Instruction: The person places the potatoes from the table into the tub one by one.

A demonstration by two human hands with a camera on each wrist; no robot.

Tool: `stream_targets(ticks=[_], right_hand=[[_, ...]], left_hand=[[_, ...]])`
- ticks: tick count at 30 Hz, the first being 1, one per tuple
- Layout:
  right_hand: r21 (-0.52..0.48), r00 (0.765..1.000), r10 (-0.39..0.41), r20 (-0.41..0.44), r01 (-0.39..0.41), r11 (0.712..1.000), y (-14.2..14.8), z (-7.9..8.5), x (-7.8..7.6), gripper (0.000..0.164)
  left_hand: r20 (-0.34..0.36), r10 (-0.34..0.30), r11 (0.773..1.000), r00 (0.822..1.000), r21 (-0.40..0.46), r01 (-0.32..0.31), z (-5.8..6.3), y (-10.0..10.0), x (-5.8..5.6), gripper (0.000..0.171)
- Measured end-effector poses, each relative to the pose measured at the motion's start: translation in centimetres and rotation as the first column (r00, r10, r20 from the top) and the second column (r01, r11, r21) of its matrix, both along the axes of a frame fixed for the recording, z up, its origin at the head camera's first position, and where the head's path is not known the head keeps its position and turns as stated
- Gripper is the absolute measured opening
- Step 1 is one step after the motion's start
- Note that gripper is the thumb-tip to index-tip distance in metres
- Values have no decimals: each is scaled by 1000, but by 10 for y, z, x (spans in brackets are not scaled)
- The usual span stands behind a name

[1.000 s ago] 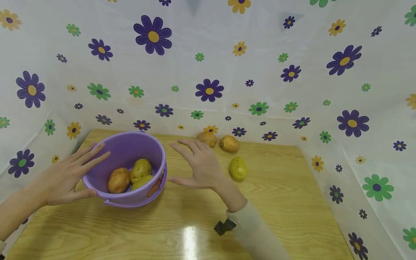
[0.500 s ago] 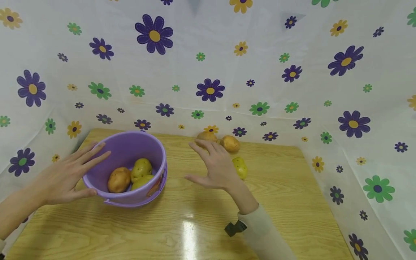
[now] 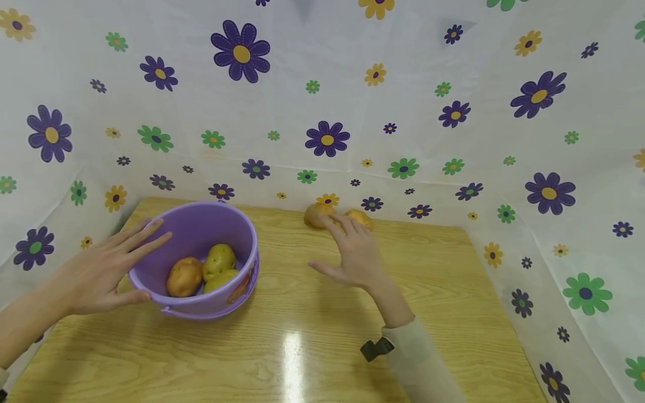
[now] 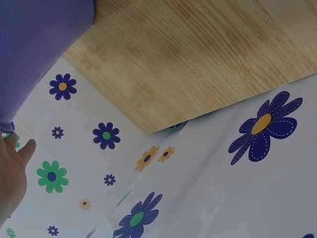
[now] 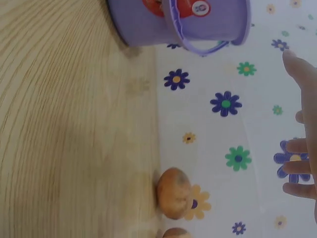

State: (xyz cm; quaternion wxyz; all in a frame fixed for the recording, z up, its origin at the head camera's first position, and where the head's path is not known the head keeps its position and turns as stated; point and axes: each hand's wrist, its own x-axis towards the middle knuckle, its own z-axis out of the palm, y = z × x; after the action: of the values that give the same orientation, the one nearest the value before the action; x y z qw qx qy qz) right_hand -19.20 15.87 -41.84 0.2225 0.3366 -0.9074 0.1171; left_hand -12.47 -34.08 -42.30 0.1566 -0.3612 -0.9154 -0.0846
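A purple bucket stands at the left of the table; my left hand lies along its left rim with fingers spread. Inside are a brown potato and two yellow-green, dark-specked pieces, the upper one rounder and the lower one partly covered. My right hand hovers over the table right of the bucket, fingers extended, thumb apart, holding nothing. Just beyond its fingertips are two potatoes, a left one and a right one, partly covered in the head view. Both also show in the right wrist view.
The wooden table reaches back to a white flowered sheet, which also rises at both sides. The bucket's purple handle hangs down its side in the right wrist view.
My right hand has moved right, away from the bucket and toward the two potatoes. It now hides the yellow-green piece lying on the table. My left hand has stayed on the rim.
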Motion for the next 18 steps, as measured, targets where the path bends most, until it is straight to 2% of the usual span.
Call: stream_targets(ticks=[7,13,18], right_hand=[[56,993,-97,65,94,994,20,-11,-5,96],[81,978,-170,118,161,984,37,-22,-10,94],[99,964,-230,131,218,971,48,-30,-13,92]], left_hand=[[-2,-13,1000,1000,-2,13,1,1,-1,102],[3,-3,1000,1000,-2,3,1,1,0,103],[-7,-4,1000,1000,0,4,1,1,-1,103]])
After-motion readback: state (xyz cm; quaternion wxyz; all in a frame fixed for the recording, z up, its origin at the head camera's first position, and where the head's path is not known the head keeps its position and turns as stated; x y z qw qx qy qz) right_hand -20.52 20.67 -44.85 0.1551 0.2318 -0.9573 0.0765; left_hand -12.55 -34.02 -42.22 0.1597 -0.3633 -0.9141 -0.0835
